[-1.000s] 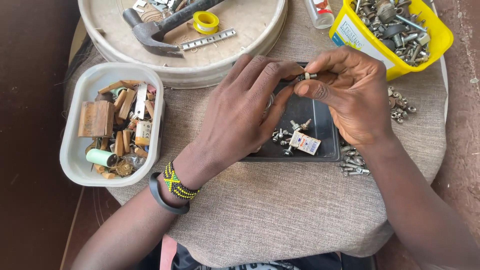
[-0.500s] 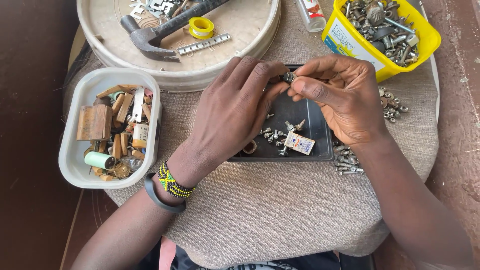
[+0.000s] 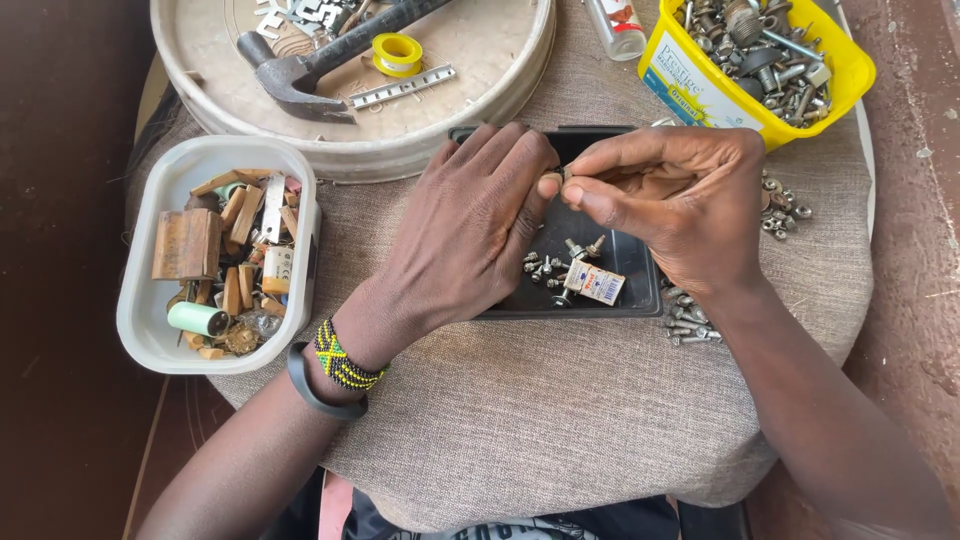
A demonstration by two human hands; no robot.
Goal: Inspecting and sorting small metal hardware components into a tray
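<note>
Pinching a small metal screw (image 3: 560, 175) between the fingertips of left hand (image 3: 470, 235) and right hand (image 3: 675, 205), both grips closed on it above the black tray (image 3: 640, 290); best kept over the tray so drops land among the loose screws (image 3: 550, 268).

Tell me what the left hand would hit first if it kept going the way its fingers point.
Probably the right hand: the left hand points up and right, fingertips already meeting it over the black tray. Depth is unclear.

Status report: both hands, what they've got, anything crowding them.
Both hands, left and right, pinch one small metal part over the black tray. Loose screws and a labelled block lie below. Nothing blocks them.
</note>
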